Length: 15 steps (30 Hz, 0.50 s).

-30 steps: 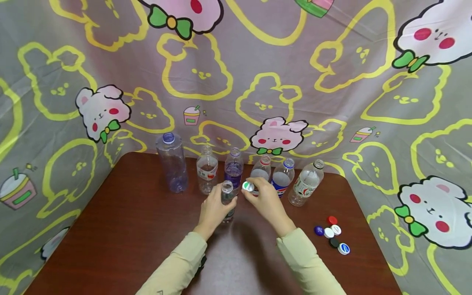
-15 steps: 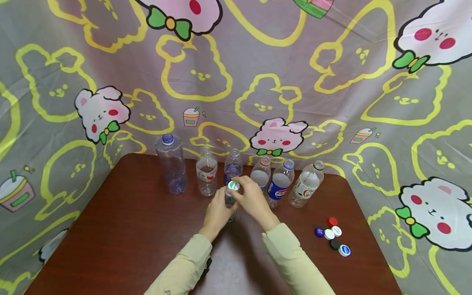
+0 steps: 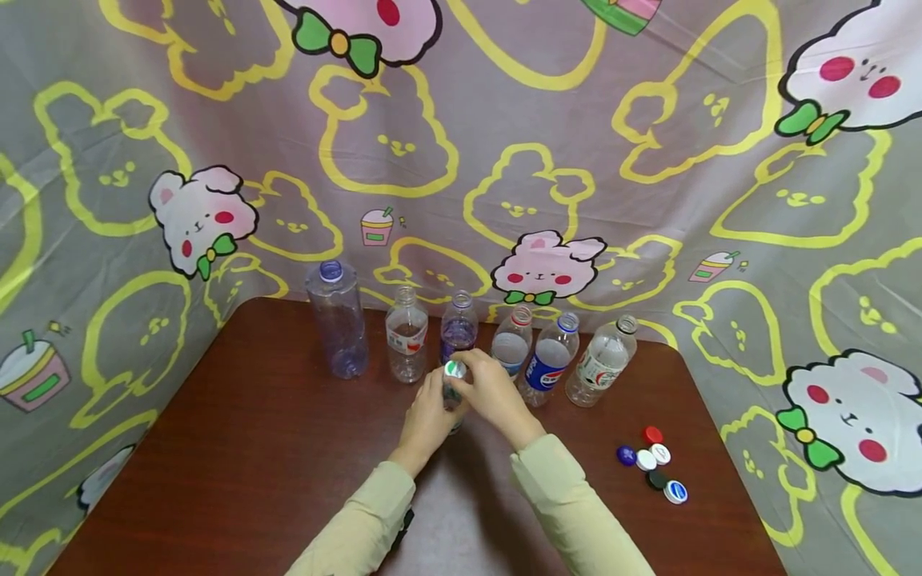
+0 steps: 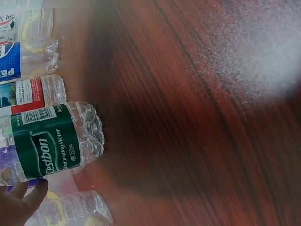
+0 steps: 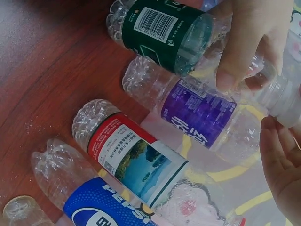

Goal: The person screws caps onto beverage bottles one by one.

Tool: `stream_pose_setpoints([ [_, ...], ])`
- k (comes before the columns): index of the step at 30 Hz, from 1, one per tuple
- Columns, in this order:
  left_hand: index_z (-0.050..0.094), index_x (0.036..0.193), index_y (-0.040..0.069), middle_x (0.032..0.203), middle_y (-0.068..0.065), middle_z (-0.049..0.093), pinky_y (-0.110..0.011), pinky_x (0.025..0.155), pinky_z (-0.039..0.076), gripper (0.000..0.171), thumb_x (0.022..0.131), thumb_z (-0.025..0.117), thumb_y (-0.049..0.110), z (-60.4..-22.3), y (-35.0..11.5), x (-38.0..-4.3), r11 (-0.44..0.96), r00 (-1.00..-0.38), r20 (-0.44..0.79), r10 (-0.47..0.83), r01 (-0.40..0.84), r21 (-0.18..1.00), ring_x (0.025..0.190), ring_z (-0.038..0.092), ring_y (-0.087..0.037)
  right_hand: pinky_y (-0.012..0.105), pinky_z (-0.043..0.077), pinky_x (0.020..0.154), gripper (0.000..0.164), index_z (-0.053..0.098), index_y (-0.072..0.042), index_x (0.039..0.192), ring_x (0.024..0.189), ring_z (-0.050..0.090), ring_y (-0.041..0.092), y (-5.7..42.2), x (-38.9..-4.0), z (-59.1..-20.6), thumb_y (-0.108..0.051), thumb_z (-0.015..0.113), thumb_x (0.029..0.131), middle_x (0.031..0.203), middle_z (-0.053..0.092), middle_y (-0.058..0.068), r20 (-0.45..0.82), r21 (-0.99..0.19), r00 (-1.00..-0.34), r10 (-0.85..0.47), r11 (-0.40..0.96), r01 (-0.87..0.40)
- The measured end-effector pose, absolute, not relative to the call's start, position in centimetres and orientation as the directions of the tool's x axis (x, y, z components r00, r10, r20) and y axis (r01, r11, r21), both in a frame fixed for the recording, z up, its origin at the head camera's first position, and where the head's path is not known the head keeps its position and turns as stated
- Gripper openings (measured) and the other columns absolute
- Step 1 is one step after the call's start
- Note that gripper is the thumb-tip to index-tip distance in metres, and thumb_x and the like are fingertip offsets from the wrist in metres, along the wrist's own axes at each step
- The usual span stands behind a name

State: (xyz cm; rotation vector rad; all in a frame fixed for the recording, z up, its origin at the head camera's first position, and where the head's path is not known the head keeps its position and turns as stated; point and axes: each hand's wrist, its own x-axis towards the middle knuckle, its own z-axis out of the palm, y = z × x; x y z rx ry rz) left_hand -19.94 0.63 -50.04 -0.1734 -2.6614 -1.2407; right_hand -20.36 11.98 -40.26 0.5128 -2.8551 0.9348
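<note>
My left hand (image 3: 425, 416) grips a small clear water bottle with a dark green Cestbon label (image 4: 51, 141) around its upper body. Over the bottle's mouth sits a white cap (image 3: 454, 369) with a green mark on top. The thumb and fingers of my right hand (image 3: 493, 392) pinch this cap from the right side. In the right wrist view, the fingertips (image 5: 269, 123) are right at the cap's edge. Most of the bottle is hidden behind both hands in the head view.
Behind the hands stand several uncapped bottles: a tall bluish one (image 3: 338, 328), one with a white-and-red label (image 3: 406, 342), a purple-labelled one (image 5: 197, 113), a red-ringed one (image 5: 136, 150), a Pepsi bottle (image 3: 545, 366) and a black-ringed one (image 3: 601, 364). Loose caps (image 3: 646, 459) lie at right.
My right hand has brought the white-and-green cap left from beside the bottle onto its mouth. My left hand and the bottle have shifted slightly right.
</note>
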Motion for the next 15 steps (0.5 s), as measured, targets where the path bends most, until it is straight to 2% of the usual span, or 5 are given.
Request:
stream_pose_setpoints([
  [8, 0.043, 0.131, 0.01, 0.12, -0.011, 0.058, -0.055, 0.076, 0.05, 0.061, 0.081, 0.073, 0.03, -50.05, 0.69, -19.96, 0.638, -0.97, 0.24, 0.044, 0.213, 0.74, 0.11, 0.058, -0.032, 0.034, 0.054, 0.073, 0.029, 0.068, -0.002, 0.097, 0.085, 0.065, 0.022, 11.94, -20.46, -40.06, -0.023, 0.076, 0.08, 0.094, 0.066, 0.011, 0.226, -0.529, -0.945, -0.236, 0.785, -0.322],
  [11, 0.044, 0.13, 0.011, 0.12, -0.011, 0.058, -0.056, 0.075, 0.051, 0.06, 0.081, 0.074, 0.03, -50.0, 0.64, -20.07, 0.643, -0.971, 0.232, 0.051, 0.21, 0.737, 0.108, 0.059, -0.035, 0.031, 0.051, 0.066, 0.032, 0.065, -0.002, 0.09, 0.075, 0.06, 0.018, 11.75, -20.66, -40.19, -0.029, 0.078, 0.078, 0.086, 0.064, 0.009, 0.249, -0.499, -0.945, -0.211, 0.808, -0.312],
  [15, 0.047, 0.124, 0.012, 0.114, -0.013, 0.06, -0.056, 0.07, 0.051, 0.057, 0.078, 0.076, 0.028, -49.83, 0.42, -20.36, 0.638, -0.973, 0.226, 0.049, 0.204, 0.742, 0.098, 0.063, -0.04, 0.027, 0.042, 0.058, 0.037, 0.059, -0.004, 0.082, 0.064, 0.049, 0.014, 11.39, -20.96, -40.39, -0.035, 0.079, 0.076, 0.076, 0.058, 0.006, 0.273, -0.461, -0.943, -0.189, 0.835, -0.301],
])
